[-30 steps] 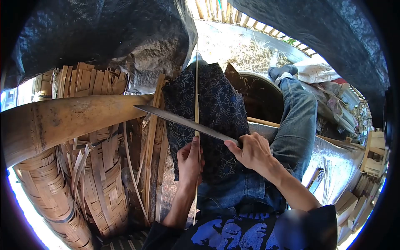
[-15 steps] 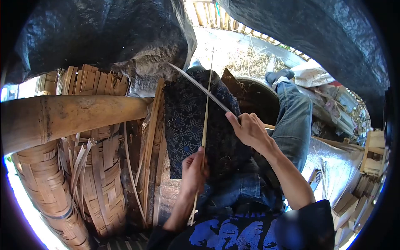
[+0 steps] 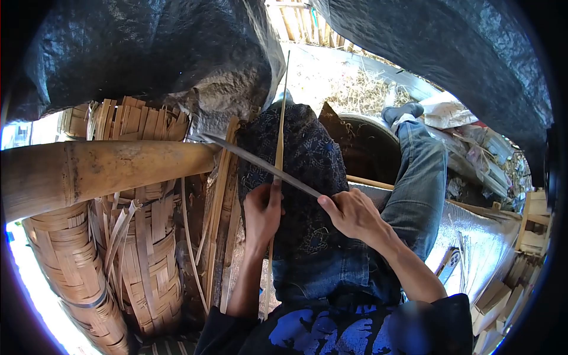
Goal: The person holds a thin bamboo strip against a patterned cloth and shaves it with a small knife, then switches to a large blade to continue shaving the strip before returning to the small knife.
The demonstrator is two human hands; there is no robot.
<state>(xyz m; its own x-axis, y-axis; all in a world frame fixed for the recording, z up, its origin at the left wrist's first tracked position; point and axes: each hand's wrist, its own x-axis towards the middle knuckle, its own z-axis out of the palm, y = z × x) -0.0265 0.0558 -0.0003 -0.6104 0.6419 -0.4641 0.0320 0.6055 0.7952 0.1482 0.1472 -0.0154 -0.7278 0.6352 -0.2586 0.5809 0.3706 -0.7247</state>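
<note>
My left hand point(image 3: 262, 218) is closed around a thin bamboo strip point(image 3: 280, 139), which points away from me over my lap. In my right hand point(image 3: 355, 214) is a long-bladed knife point(image 3: 251, 158); the fingers wrap its handle and hide most of it. The blade slants to the upper left and crosses the strip just beyond my left thumb. Beneath both lies a dark blue patterned cloth point(image 3: 316, 157), draped over my leg.
A thick bamboo pole point(image 3: 112, 168) juts in from the left, above woven bamboo baskets point(image 3: 151, 260). Upright bamboo slats point(image 3: 216, 219) stand beside my leg. Dark plastic sheeting point(image 3: 142, 53) hangs overhead. At right are a phone point(image 3: 451, 261) and stacked wood pieces point(image 3: 494, 296).
My left hand has moved forward along with the strip. The knife has come nearer to me and to the left, so its blade now crosses close to my left thumb.
</note>
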